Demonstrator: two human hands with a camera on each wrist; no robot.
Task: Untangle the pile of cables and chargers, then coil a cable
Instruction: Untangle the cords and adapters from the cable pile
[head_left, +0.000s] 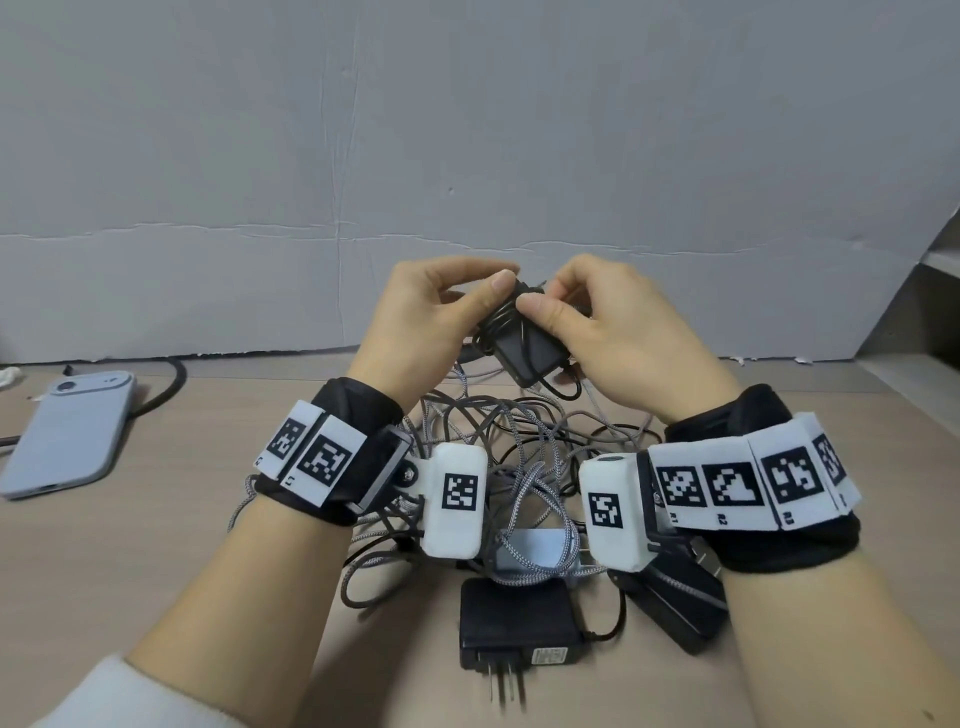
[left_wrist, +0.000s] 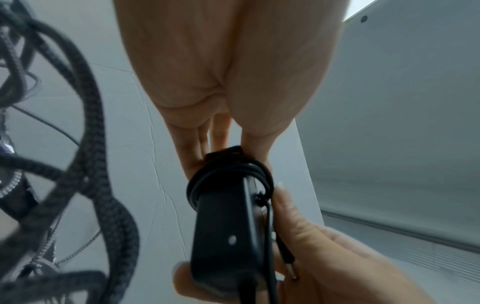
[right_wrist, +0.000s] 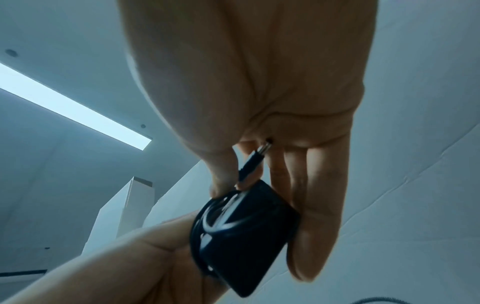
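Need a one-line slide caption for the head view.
Both hands, left and right, hold a cable-wrapped black charger above the tangled cable pile.

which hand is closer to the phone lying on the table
Left. The left hand is raised over the cable pile, with the phone lying off to its left; the right hand is farther right, beyond the left.

On your wooden table (head_left: 156, 597) a pale blue phone (head_left: 65, 434) lies face down at far left, before the white cardboard backdrop (head_left: 467, 130)
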